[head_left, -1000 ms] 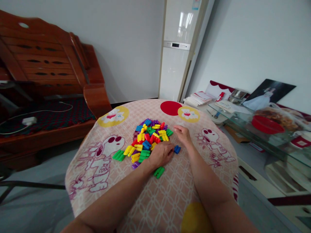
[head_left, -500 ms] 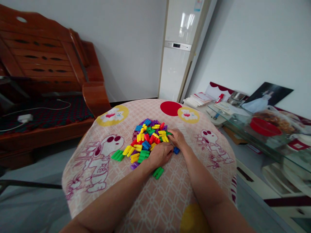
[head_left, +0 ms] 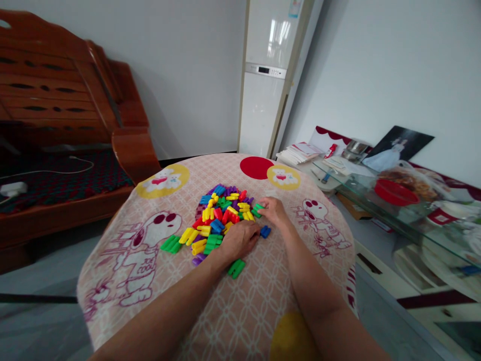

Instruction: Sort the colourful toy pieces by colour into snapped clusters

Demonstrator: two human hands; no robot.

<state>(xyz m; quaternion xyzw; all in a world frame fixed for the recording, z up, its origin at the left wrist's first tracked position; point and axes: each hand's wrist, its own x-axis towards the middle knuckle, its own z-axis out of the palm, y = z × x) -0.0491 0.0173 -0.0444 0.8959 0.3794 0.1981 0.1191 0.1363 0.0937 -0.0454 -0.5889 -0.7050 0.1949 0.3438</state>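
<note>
A pile of coloured plastic building blocks (head_left: pixel 216 226) in yellow, red, blue, green and purple lies on the cloth-covered table (head_left: pixel 248 311). My right hand (head_left: pixel 275 211) is at the pile's right edge, thumb and fingers closed on a green building block (head_left: pixel 257 209). At the near right side of the pile rests my left hand (head_left: pixel 240 238), its fingers curled down; whatever they may hold is hidden. A blue block (head_left: pixel 265 231) lies between the two hands. Just in front of my left wrist is a loose green block (head_left: pixel 236 268), and another green block (head_left: pixel 171 244) sits at the far left.
To the right stands a glass-topped cabinet (head_left: pixel 361 200) with papers, a red bowl (head_left: pixel 396 192) and a photo (head_left: pixel 400 148). A wooden bench (head_left: pixel 67 100) is at the left, and a tall white air conditioner (head_left: pixel 263 110) stands behind the table.
My right hand has moved left to the pile's edge, closed on a green block and drawn it slightly away. My left hand stays in place; the whole view has shifted slightly.
</note>
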